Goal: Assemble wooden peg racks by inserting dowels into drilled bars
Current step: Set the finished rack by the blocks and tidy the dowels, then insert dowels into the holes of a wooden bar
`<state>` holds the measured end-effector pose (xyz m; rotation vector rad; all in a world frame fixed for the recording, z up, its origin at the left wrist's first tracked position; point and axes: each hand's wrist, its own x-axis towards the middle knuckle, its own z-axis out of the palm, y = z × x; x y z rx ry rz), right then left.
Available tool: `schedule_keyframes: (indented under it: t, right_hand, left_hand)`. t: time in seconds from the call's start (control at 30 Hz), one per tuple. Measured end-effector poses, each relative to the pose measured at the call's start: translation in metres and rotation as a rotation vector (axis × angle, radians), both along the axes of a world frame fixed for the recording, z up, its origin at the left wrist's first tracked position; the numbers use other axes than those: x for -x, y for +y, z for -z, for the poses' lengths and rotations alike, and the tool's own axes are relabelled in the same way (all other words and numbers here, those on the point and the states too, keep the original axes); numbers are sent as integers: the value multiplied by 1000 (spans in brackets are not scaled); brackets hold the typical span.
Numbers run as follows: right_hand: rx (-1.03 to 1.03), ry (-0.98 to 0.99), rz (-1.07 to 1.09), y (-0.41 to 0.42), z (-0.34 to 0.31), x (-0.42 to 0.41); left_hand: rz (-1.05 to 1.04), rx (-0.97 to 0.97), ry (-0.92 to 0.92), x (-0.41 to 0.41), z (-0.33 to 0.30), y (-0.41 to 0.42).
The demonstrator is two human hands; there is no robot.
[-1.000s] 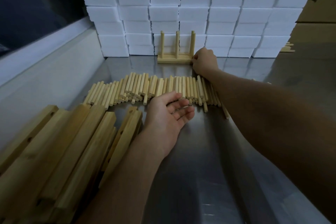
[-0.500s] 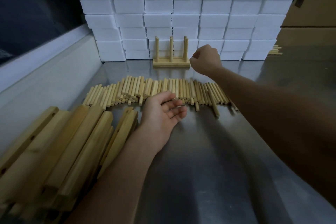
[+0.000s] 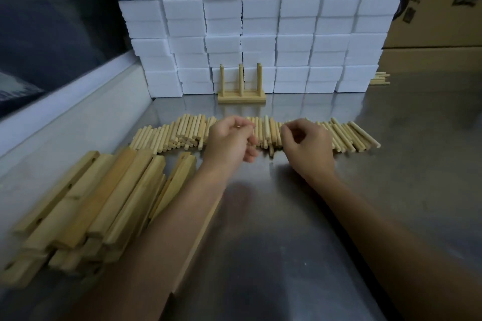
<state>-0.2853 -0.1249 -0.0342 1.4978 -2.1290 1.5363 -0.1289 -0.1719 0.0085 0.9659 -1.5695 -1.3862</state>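
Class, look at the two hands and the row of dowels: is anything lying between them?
Nothing visible. Both the left hand and the right hand hover directly over the row of dowels on the metal table, with no other object between.

A wall of white foam blocks [image 3: 260, 21] is stacked in even rows at the back of the shiny metal desk [image 3: 300, 216], standing on its surface. To the right of the stack sit brown cardboard boxes [image 3: 440, 8] with dark printing, too blurred to read. Along the left runs a pale ledge [image 3: 65, 101] below what may be a dark window [image 3: 52, 21].
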Motion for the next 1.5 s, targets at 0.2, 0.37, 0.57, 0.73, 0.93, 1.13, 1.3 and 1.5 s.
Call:
schedule_keyframes:
  t: [0.2, 0.37, 0.57, 0.73, 0.93, 1.13, 1.3, 1.5]
  right_hand:
    - [8, 37, 14, 3, -1, -2]
    - [2, 12, 18, 0, -1, -1]
    - [22, -61, 24, 0, 1, 2]
    - [27, -58, 35, -1, 0, 2]
    - [7, -43, 62, -2, 0, 1]
    - [-35, -47, 107, -2, 0, 3]
    - [-123, 66, 63, -6, 1, 0]
    - [-150, 98, 104, -8, 1, 1]
  left_hand:
    - [192, 330, -1010, -44, -28, -23]
    - [402, 112, -1337, -46, -43, -18]
    - [459, 98, -1374, -23, -35, -4]
    - [286, 234, -960, -13, -22, -13]
    - [22, 61, -325, 4, 7, -12]
    - [-218, 3, -97, 11, 27, -9]
    - [-196, -90, -24, 14, 28, -8]
    - [-201, -344, 226, 13, 27, -17]
